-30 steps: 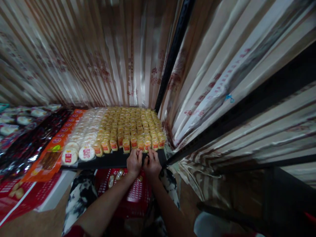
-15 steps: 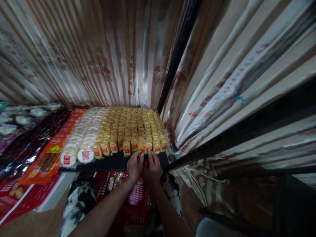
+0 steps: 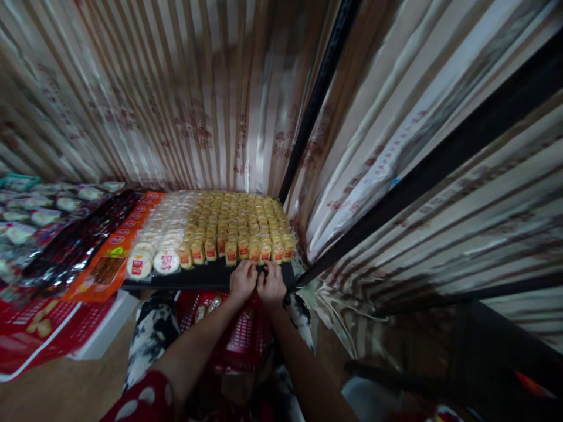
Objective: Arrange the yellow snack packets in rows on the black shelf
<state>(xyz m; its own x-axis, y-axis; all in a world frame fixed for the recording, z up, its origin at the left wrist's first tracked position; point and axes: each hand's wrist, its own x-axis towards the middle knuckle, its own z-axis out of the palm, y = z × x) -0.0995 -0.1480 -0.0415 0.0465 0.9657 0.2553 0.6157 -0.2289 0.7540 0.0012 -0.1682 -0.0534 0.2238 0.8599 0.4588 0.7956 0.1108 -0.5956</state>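
Small yellow wrapped cakes with red-and-white labels stand in close rows on a black shelf. My left hand is at the shelf's front edge, just below the front row, its fingers bent together. Close beside it, my right hand has its fingers curled in the same way, near a front-row wrapped cake. The fingertips of both hands almost meet; anything between them is too small or hidden to make out.
Left of the cakes lie white round wrapped pastries, an orange packet and dark shiny packs. A red basket with some packets sits below the shelf. Black metal posts and striped curtains enclose the back and right.
The view has shifted, so the shelf appears slightly higher. Both hands have drawn a little back from the front-row labels, and the right fingers are more curled.
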